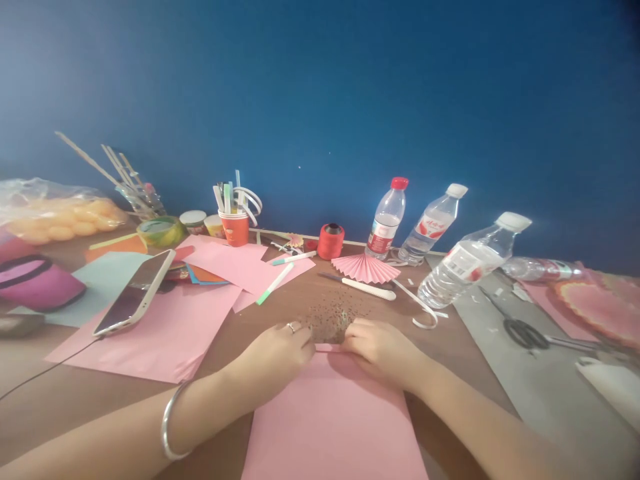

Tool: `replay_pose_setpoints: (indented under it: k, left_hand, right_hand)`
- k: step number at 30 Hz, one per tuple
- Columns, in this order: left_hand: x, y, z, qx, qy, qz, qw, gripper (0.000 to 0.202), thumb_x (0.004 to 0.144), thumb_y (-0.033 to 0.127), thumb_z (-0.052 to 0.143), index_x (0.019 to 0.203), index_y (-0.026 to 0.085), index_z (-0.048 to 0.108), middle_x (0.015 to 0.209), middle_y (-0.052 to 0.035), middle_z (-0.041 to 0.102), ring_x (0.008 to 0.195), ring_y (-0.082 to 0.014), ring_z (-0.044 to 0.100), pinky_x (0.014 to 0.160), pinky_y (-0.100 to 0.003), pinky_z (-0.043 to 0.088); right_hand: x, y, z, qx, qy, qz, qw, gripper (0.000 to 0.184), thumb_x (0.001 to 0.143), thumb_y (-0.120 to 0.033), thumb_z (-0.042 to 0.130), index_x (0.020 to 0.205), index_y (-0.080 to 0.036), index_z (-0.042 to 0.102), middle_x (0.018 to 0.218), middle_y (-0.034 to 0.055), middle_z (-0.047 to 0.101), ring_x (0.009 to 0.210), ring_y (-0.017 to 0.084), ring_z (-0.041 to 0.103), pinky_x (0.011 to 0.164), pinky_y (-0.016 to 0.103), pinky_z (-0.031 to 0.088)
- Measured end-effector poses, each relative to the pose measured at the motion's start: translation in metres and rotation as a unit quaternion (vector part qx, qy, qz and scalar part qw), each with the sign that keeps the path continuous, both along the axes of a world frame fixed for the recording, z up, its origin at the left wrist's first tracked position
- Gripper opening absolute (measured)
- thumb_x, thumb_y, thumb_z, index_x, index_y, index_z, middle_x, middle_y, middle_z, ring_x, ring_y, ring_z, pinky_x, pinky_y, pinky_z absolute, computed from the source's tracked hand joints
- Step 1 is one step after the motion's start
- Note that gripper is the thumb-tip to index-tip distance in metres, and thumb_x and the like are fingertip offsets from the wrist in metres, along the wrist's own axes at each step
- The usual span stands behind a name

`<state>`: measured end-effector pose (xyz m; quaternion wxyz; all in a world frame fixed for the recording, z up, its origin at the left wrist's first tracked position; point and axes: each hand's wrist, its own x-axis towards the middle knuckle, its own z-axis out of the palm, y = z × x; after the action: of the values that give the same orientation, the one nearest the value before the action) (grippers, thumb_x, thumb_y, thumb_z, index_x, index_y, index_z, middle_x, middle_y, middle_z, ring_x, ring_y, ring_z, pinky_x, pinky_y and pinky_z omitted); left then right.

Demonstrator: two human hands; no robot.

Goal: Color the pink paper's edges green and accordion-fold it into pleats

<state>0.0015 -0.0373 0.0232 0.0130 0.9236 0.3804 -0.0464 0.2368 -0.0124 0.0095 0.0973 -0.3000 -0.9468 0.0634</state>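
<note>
A sheet of pink paper [335, 420] lies in front of me, with a narrow folded strip along its far edge. My left hand [285, 350], wearing a ring, is closed on the left end of that strip. At the right end, my right hand [377, 350] pinches the same edge with curled fingers. The fingertips of both hands are partly hidden. Just beyond the hands is a scatter of small dark specks [335, 317] on the brown table [280, 313]. A pleated pink paper fan [366, 268] and a white-handled knife [369, 289] lie farther back.
Several water bottles [385, 223] stand at the back right. Scissors [525, 333] rest on a grey sheet [480, 360] at right. Left are a phone [135, 293] on more pink paper [150, 353], a red cup [235, 229] of markers, and a red thread spool [331, 241].
</note>
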Motion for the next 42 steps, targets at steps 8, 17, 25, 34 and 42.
replay_pose_setpoints:
  k: [8, 17, 25, 34, 42]
  left_hand:
    - [0.010, -0.023, -0.014, 0.054, 0.074, -0.017, 0.996, 0.040, 0.074, -0.001, 0.039, 0.106, 0.012, 0.058, 0.090, -0.0136, 0.059, 0.078, -0.0253, 0.055, 0.055, -0.033, 0.046]
    - [0.003, -0.019, -0.003, 0.004, 0.102, 0.083, 0.991, 0.032, 0.063, -0.007, 0.044, 0.079, 0.011, 0.064, 0.081, -0.0143, 0.060, 0.072, -0.0260, 0.059, 0.052, -0.031, 0.046]
    - [-0.003, -0.004, 0.005, -0.012, 0.035, 0.118, 0.992, 0.029, 0.071, -0.005, 0.044, 0.085, 0.014, 0.061, 0.088, -0.0109, 0.060, 0.081, -0.0270, 0.059, 0.064, -0.036, 0.046]
    - [-0.021, 0.021, 0.006, -0.111, -0.096, 0.134, 0.980, 0.005, 0.079, 0.019, 0.049, 0.076, 0.020, 0.052, 0.075, 0.0024, 0.056, 0.063, -0.0136, 0.053, 0.053, -0.026, 0.032]
    - [-0.020, 0.018, 0.005, -0.122, -0.147, 0.125, 0.974, 0.012, 0.075, 0.010, 0.043, 0.069, 0.019, 0.047, 0.074, 0.0019, 0.053, 0.066, -0.0142, 0.049, 0.059, -0.027, 0.031]
  right_hand:
    - [-0.011, -0.008, -0.004, 0.047, -0.027, 0.010, 0.999, 0.025, 0.096, -0.023, 0.040, 0.096, -0.021, 0.065, 0.072, 0.0026, 0.057, 0.068, 0.016, 0.046, 0.057, 0.031, 0.029]
    - [0.036, 0.021, 0.024, -0.157, -0.052, 0.013, 0.986, 0.019, 0.082, -0.016, 0.060, 0.068, -0.023, 0.070, 0.069, -0.0008, 0.062, 0.072, 0.014, 0.055, 0.063, 0.026, 0.037]
    - [0.043, 0.021, 0.025, -0.248, -0.050, -0.175, 0.952, 0.011, 0.067, -0.011, 0.065, 0.064, -0.021, 0.063, 0.071, -0.0025, 0.066, 0.067, 0.015, 0.059, 0.057, 0.025, 0.036]
    - [0.035, 0.010, 0.029, -0.233, -0.077, -0.217, 0.945, 0.014, 0.068, -0.008, 0.059, 0.071, -0.022, 0.060, 0.074, -0.0001, 0.063, 0.064, 0.015, 0.055, 0.050, 0.024, 0.031]
    - [0.025, 0.004, 0.021, -0.207, -0.026, -0.200, 0.957, 0.014, 0.072, -0.014, 0.061, 0.082, -0.023, 0.057, 0.079, 0.0002, 0.062, 0.067, 0.016, 0.053, 0.052, 0.024, 0.030]
